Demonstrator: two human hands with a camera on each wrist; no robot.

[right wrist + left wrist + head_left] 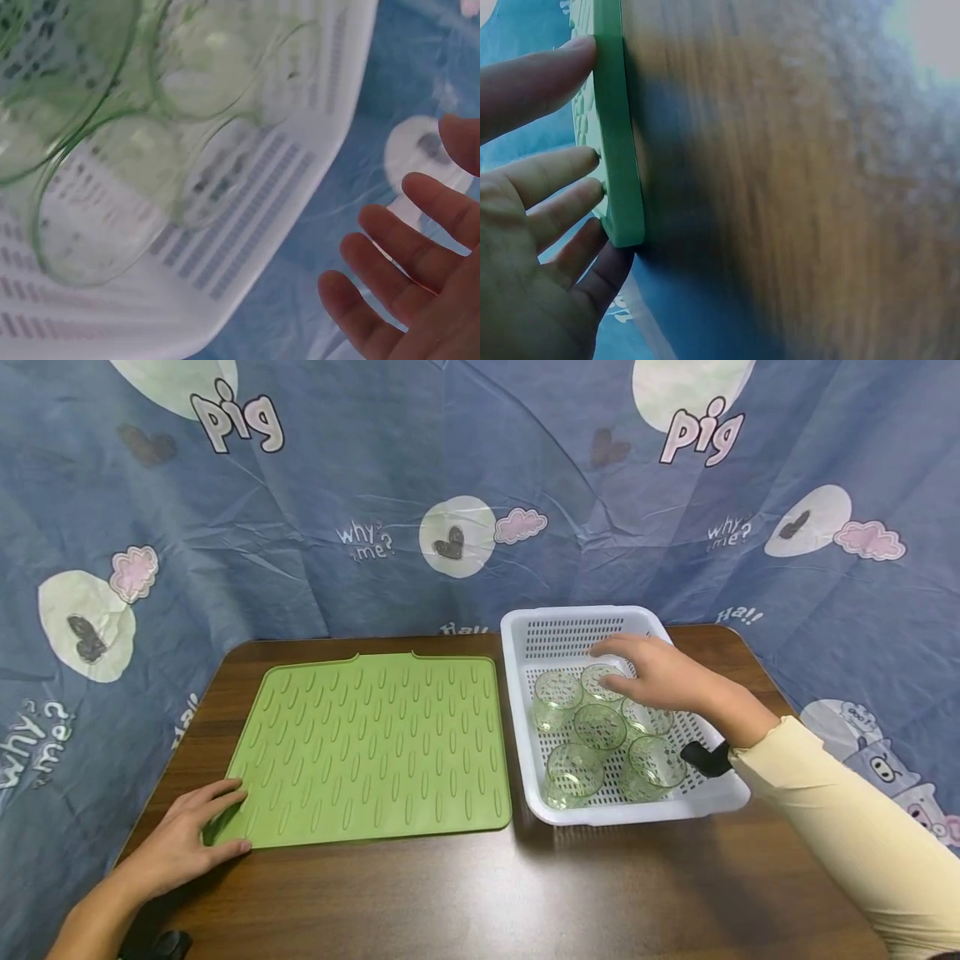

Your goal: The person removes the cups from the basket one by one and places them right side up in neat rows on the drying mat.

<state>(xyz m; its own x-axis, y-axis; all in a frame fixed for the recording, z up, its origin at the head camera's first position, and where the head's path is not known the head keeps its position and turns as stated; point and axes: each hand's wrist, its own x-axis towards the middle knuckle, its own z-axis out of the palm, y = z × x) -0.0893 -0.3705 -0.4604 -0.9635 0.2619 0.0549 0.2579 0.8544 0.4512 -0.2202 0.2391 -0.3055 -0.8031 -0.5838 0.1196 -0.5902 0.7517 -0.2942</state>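
Note:
A flat green mat with raised oval ridges (371, 747) lies on the left of the table. At its front left corner my left hand (178, 837) rests with spread, relaxed fingers, and in the left wrist view its fingertips are right at the mat's green edge (619, 142). To the right stands a white slotted plastic basket (637, 814) holding several clear, green-tinted glasses (574, 768). Over the basket's back right part hovers my right hand (660, 672), fingers loosely bent and holding nothing. Its fingertips overlap a rear glass (600, 681) in the head view.
The brown wooden table (450, 893) extends in front of the mat and basket. A blue printed cloth (300, 552) hangs behind the table and along its sides. Basket and mat lie side by side with a narrow gap between them.

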